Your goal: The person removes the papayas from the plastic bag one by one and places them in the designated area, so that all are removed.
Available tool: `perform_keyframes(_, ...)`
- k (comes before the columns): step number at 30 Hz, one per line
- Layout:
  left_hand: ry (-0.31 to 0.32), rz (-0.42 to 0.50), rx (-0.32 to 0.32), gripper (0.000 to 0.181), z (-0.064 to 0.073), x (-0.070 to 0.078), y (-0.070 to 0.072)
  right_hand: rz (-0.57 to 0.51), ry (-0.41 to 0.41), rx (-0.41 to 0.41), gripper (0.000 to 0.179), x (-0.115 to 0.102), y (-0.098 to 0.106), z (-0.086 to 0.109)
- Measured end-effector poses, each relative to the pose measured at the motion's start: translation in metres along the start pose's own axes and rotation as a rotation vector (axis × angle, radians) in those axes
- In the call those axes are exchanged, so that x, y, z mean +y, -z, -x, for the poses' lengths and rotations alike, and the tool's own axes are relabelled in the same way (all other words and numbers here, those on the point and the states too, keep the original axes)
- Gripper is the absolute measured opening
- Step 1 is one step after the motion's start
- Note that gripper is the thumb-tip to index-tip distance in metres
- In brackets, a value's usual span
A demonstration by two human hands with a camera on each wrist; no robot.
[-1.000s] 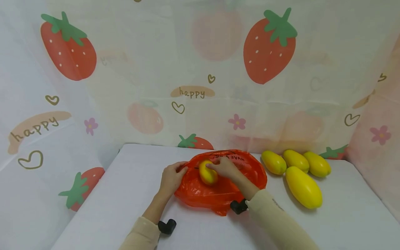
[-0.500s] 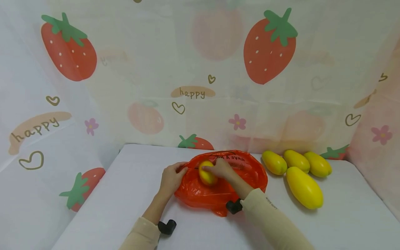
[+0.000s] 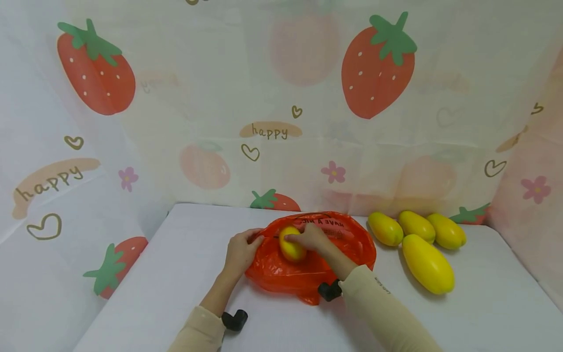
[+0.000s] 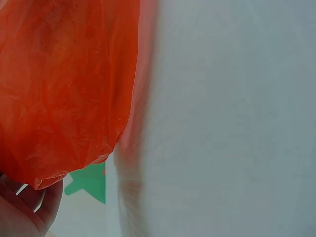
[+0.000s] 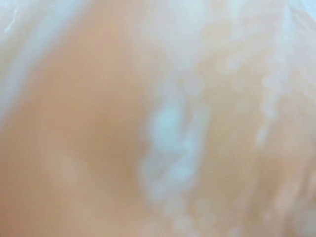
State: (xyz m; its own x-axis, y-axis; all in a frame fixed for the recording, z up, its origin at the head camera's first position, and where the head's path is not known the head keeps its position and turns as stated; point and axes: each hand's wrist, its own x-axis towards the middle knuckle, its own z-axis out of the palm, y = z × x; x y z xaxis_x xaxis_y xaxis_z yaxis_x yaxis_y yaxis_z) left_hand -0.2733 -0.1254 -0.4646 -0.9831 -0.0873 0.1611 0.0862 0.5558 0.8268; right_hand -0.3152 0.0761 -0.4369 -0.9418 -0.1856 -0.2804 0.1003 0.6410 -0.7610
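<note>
A red plastic bag (image 3: 281,283) with dark printing lies spread on the white table, its mouth facing up. At the bag's left rim, my left hand (image 3: 240,252) pinches the edge; in the left wrist view that hand (image 4: 22,212) shows at the lower left beside the red plastic. My right hand (image 3: 314,238) reaches into the mouth and grips a yellow mango (image 3: 291,248), thumb across its near side. The far fingers are hidden behind the fruit. In the right wrist view everything is too close and blurred to make out.
Right of the bag sit three smaller yellow mangoes (image 3: 416,227) in a row, with a larger yellow papaya-like fruit (image 3: 428,265) in front. The white table (image 3: 184,234) ends at a strawberry-print cloth (image 3: 211,98) behind. Black wrist-camera pieces (image 3: 235,320) stick out from the cuffs.
My right wrist and sleeve have shifted slightly left, and the thumb has moved left across the mango. The left hand and the other fruit have stayed put.
</note>
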Motion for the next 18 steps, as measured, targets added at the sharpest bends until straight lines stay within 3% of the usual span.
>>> perform_keyframes(18, -0.014, 0.002, 0.008, 0.026, 0.004, 0.004, 0.004, -0.029, -0.018, -0.019, 0.058, -0.004, 0.007, 0.012)
